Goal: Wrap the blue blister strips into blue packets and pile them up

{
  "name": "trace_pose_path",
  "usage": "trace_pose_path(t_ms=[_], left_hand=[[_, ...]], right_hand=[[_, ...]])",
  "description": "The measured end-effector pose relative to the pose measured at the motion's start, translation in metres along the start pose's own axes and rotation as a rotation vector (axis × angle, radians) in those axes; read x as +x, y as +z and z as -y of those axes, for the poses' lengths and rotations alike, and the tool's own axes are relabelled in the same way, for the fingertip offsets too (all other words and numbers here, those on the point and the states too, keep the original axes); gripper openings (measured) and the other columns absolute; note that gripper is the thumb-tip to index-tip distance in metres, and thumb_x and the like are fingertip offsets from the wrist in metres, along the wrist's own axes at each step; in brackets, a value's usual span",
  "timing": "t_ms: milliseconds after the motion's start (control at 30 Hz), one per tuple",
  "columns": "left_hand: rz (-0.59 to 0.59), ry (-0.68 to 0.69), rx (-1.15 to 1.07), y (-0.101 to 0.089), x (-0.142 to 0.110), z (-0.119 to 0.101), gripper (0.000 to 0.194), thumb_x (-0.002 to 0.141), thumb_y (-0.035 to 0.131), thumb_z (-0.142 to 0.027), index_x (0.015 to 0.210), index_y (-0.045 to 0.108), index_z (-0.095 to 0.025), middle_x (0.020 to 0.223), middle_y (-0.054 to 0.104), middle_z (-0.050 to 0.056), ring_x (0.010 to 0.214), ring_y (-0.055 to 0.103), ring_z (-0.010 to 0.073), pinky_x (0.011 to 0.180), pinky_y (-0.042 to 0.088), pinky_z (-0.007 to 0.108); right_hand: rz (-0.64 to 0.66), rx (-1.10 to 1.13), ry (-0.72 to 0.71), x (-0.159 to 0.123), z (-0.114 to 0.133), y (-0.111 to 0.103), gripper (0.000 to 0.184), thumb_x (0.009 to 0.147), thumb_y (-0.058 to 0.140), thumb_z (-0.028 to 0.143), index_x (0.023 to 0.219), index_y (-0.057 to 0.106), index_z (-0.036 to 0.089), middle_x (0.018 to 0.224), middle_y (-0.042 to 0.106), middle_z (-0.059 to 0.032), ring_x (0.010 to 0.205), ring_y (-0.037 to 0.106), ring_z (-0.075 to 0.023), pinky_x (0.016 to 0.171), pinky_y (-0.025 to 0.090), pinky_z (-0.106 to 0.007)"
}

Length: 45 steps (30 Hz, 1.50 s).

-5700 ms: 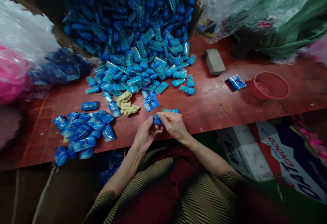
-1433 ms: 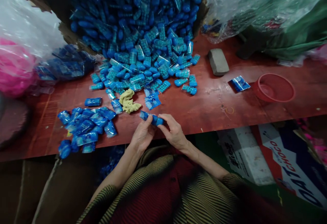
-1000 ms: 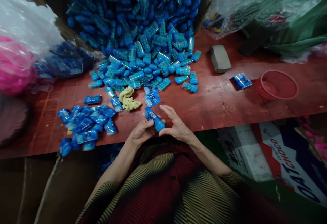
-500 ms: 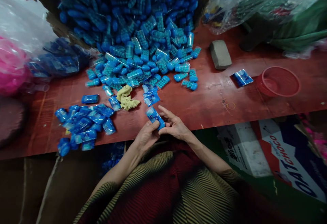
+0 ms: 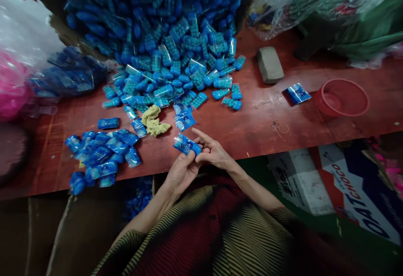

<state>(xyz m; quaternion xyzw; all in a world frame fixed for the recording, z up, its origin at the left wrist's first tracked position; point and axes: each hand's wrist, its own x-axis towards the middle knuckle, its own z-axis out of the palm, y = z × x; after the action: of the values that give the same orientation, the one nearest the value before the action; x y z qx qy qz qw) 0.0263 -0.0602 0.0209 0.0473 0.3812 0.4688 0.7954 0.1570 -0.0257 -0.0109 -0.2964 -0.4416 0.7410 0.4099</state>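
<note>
A small clear bottle in a blue printed sleeve is held in front of me, tilted with its clear end up and to the left. My left hand pinches its lower side, thumb on top. At the bottle's right end, my right hand grips with thumb and curled fingers, while the index finger stretches out above it. Just beyond lie flat blue printed sleeves and a crumpled yellowish cloth-like lump. On the left is a pile of sleeved blue bottles.
A big heap of clear bottles with blue balls and caps spills over the red table. A grey block, a stack of blue sleeves and a red plastic basket stand at right. Plastic bags lie at left.
The bottle has turned in my fingers, its clear end swinging to the left and lying flatter. My view has shifted slightly.
</note>
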Motion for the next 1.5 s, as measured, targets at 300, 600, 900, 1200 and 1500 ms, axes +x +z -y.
trace_pose_path(t_ms=[300, 600, 900, 1200, 1500], left_hand=[[-0.073, -0.057, -0.015, 0.005, 0.001, 0.004, 0.011, 0.081, 0.061, -0.019, 0.087, 0.068, -0.012, 0.086, 0.073, 0.008, 0.085, 0.068, 0.0159, 0.093, 0.048, 0.031], [-0.059, 0.012, 0.027, -0.003, 0.003, 0.004, 0.012, 0.079, 0.065, -0.022, 0.086, 0.069, -0.013, 0.086, 0.073, 0.008, 0.084, 0.068, 0.0185, 0.092, 0.048, 0.034], [-0.34, 0.557, -0.293, -0.051, -0.027, -0.096, 0.051, 0.081, 0.045, -0.061, 0.1, 0.062, -0.016, 0.081, 0.073, 0.006, 0.085, 0.068, 0.0193, 0.082, 0.053, 0.034], [-0.259, 0.104, 0.06, -0.032, 0.014, -0.035, 0.011, 0.082, 0.056, -0.02, 0.09, 0.061, -0.015, 0.068, 0.07, 0.004, 0.073, 0.069, 0.0204, 0.077, 0.052, 0.036], [-0.278, 0.115, 0.136, -0.033, 0.043, -0.032, 0.017, 0.077, 0.062, -0.022, 0.091, 0.057, -0.014, 0.069, 0.069, 0.004, 0.063, 0.068, 0.0167, 0.065, 0.051, 0.029]], right_hand=[[-0.117, -0.073, -0.014, -0.004, -0.007, 0.005, 0.07, 0.066, 0.073, 0.021, 0.131, 0.049, 0.032, 0.09, 0.051, 0.0046, 0.064, 0.043, -0.0051, 0.064, 0.045, -0.017], [-0.032, -0.083, 0.051, 0.0, -0.013, 0.004, 0.063, 0.073, 0.066, 0.027, 0.132, 0.047, 0.03, 0.11, 0.059, 0.0005, 0.076, 0.055, -0.0081, 0.075, 0.048, -0.023], [-0.216, -0.814, -0.199, 0.032, -0.008, -0.005, 0.025, 0.086, 0.054, 0.025, 0.108, 0.062, 0.017, 0.095, 0.06, -0.0058, 0.084, 0.056, -0.0148, 0.08, 0.045, -0.03], [-0.082, -1.704, -0.004, 0.093, 0.002, -0.013, 0.022, 0.093, 0.043, 0.023, 0.105, 0.06, 0.018, 0.11, 0.056, -0.0116, 0.098, 0.05, -0.0234, 0.079, 0.04, -0.034], [-0.052, -1.731, 0.012, 0.088, 0.002, -0.017, 0.022, 0.093, 0.04, 0.025, 0.107, 0.057, 0.02, 0.104, 0.059, -0.0086, 0.092, 0.056, -0.0206, 0.068, 0.039, -0.027]])
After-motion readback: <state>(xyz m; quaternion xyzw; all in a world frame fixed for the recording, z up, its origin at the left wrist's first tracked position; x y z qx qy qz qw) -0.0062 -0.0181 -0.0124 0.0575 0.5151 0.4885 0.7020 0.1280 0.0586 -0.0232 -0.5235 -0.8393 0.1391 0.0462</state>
